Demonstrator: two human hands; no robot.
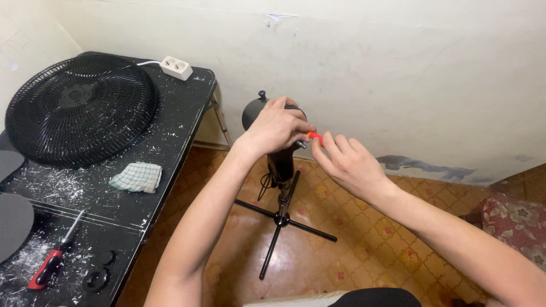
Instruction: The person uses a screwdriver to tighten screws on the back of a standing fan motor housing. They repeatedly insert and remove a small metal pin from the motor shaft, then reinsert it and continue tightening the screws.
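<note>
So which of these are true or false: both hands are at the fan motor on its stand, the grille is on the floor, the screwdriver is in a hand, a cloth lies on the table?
1. Left hand and right hand are at the black fan motor head on its stand. True.
2. The round black fan grille lies on the floor. False: it rests on the black table.
3. The red-handled screwdriver is held. False: it lies on the table.
4. A green checked cloth lies on the table. True.

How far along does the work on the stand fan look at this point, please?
Done: the black grille is off and lies on the black table, beside a red-handled screwdriver. In hand: the left hand steadies the motor head while the right hand holds a small red piece at its shaft. Left: the grille remains unmounted.
</note>
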